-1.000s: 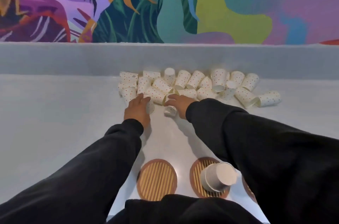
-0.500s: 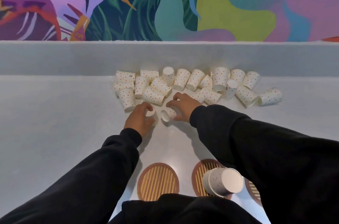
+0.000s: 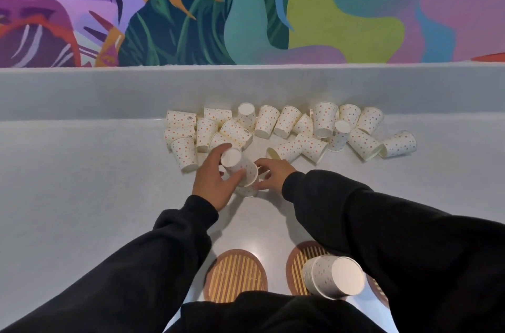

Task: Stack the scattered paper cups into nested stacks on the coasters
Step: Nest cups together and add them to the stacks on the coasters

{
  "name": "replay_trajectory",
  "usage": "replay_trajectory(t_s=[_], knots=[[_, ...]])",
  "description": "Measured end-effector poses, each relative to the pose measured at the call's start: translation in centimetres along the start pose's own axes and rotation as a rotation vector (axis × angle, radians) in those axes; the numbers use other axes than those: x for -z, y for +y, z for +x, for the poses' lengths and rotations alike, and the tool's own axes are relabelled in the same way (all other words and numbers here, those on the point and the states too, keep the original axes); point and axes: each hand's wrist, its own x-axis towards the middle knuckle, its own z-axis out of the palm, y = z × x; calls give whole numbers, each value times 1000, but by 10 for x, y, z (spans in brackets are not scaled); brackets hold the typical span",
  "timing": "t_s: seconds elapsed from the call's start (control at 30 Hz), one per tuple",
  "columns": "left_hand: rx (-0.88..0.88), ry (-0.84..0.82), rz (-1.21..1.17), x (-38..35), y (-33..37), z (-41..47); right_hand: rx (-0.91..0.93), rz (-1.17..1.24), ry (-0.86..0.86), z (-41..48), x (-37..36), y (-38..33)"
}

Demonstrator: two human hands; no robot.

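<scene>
My left hand [image 3: 211, 182] grips an upturned dotted paper cup [image 3: 237, 166], bottom up, over a second cup [image 3: 247, 192] that my right hand [image 3: 269, 173] holds from the right. Behind them several dotted cups [image 3: 289, 128] lie scattered along the counter's back. Near me an empty round bamboo coaster [image 3: 235, 275] lies left of a second coaster [image 3: 299, 270] bearing an upside-down nested stack of cups [image 3: 333, 276]. A third coaster [image 3: 378, 291] peeks out under my right sleeve.
The grey counter [image 3: 82, 196] ends at a raised grey ledge [image 3: 109, 92] below a colourful mural wall. My dark sleeves cover the near counter on both sides.
Both hands drew back from the pile toward me. My left hand lifted its cup and brought it bottom up over the cup in my right hand.
</scene>
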Motion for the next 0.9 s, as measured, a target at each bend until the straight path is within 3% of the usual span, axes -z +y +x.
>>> replay_trajectory(t_s=[0.27,0.5,0.67,0.9], knots=[[54,-169,131,-23,-20,-3,-106,10,-2,2,-5,10],[205,-233,106,-29,-30,-1,101,-238,420,3,42,8],[287,-225,1,-27,-30,6,18,-721,136,13,70,15],[474,-113,-470,-19,-17,9,106,-737,157,17,58,19]])
